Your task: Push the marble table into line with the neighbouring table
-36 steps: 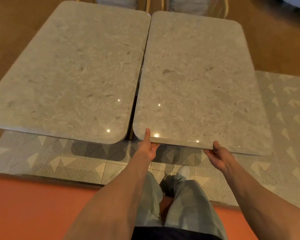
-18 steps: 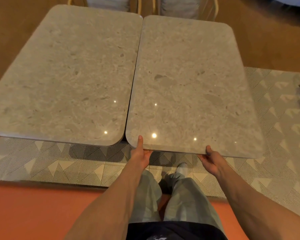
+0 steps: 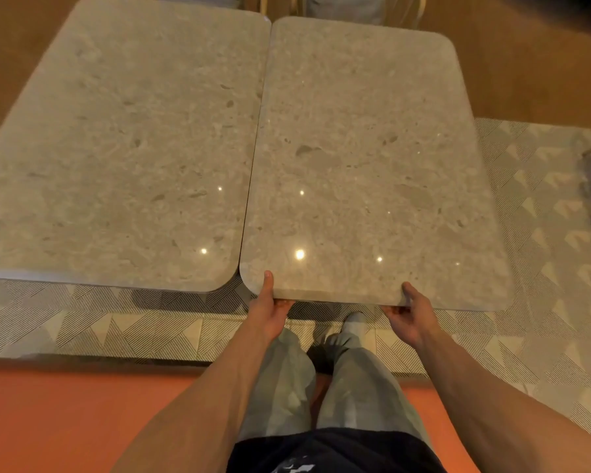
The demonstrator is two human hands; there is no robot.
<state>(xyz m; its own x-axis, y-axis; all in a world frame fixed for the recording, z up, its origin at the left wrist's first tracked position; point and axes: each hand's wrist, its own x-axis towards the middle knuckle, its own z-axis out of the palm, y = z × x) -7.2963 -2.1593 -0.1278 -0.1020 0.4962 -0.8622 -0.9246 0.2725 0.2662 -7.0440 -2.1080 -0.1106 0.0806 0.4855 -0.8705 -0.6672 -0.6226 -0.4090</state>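
Two beige marble tables with rounded corners stand side by side. The right marble table (image 3: 365, 158) lies almost flush against the neighbouring table (image 3: 123, 148), with only a thin seam between them. Its near edge sits slightly closer to me than the neighbour's. My left hand (image 3: 268, 310) grips the near edge close to the left corner, thumb on top and fingers underneath. My right hand (image 3: 411, 314) grips the same edge further right, in the same way.
Chairs (image 3: 342, 8) stand at the far ends of both tables. A grey patterned rug (image 3: 543, 206) lies under the tables, with brown floor beyond and an orange floor strip (image 3: 65, 414) at my feet. My legs stand just behind the table's near edge.
The gap between the two tables has closed, wider at the near end before and now a thin seam. Both hands kept their grip on the near edge.
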